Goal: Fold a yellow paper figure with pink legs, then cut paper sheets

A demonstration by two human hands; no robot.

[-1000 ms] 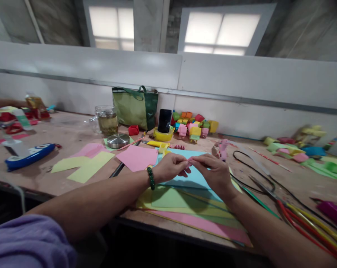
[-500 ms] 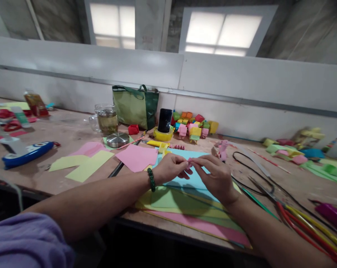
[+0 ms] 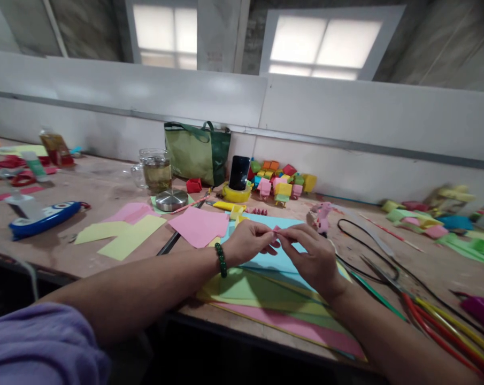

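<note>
Between the fingertips of both hands is a small pink piece of paper (image 3: 276,229), mostly hidden by the fingers. My left hand (image 3: 252,240), with a green bead bracelet (image 3: 221,260) at the wrist, pinches it from the left. From the other side my right hand (image 3: 312,251) pinches it with thumb and forefinger. Both hands hover over a stack of coloured sheets, a light blue sheet (image 3: 266,260) on top and green (image 3: 242,286) and pink ones below. A larger pink sheet (image 3: 197,226) lies just left of the stack.
Behind stand a phone (image 3: 239,172) on a yellow holder, folded paper pieces (image 3: 282,191), a green bag (image 3: 193,155) and a glass mug (image 3: 155,174). Scissors (image 3: 386,275) and a black cord (image 3: 362,232) lie right. Left are yellow strips (image 3: 131,238) and a blue boat-shaped object (image 3: 49,220).
The view has shifted slightly, so everything sits a little further right. Both hands keep their pinch on the small pink paper, with hardly any change in the fingers.
</note>
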